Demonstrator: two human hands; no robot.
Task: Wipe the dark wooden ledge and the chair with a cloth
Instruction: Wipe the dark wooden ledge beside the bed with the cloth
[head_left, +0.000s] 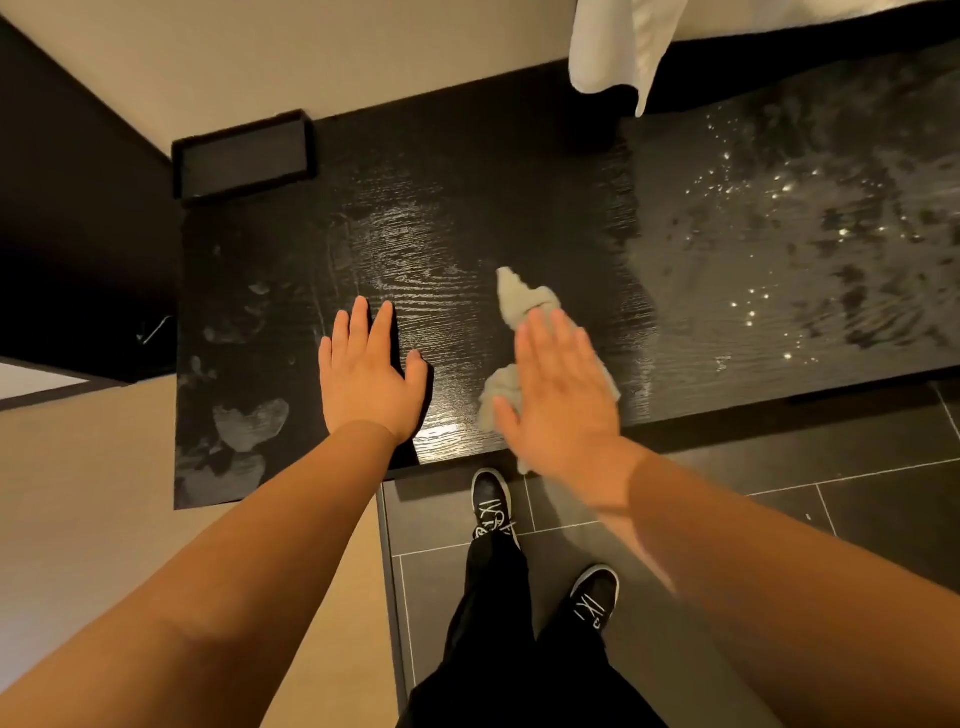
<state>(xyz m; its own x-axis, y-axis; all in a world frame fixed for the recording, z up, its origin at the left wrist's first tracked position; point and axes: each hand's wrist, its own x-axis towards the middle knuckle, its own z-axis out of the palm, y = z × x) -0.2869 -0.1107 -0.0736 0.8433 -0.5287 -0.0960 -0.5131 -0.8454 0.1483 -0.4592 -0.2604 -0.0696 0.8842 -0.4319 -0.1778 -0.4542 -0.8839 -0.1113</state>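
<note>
The cloth (524, 312) lies crumpled on the ledge (467, 208) near its front edge, pressed flat under the right hand (563, 395), fingers straight. The left hand (366, 374) rests flat just left, fingers spread. A dark tray (244, 156) sits far left

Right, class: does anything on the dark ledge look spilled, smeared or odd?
Yes. Droplets glisten on the right part of the ledge, and pale smudges mark its left end; neither area looks wiped yet.

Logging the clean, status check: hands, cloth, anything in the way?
Left hand flat on ledge. Right hand flat, pressing cloth on ledge. Droplets right, smudges left. Black tray at back left corner, clear of both hands.
</note>
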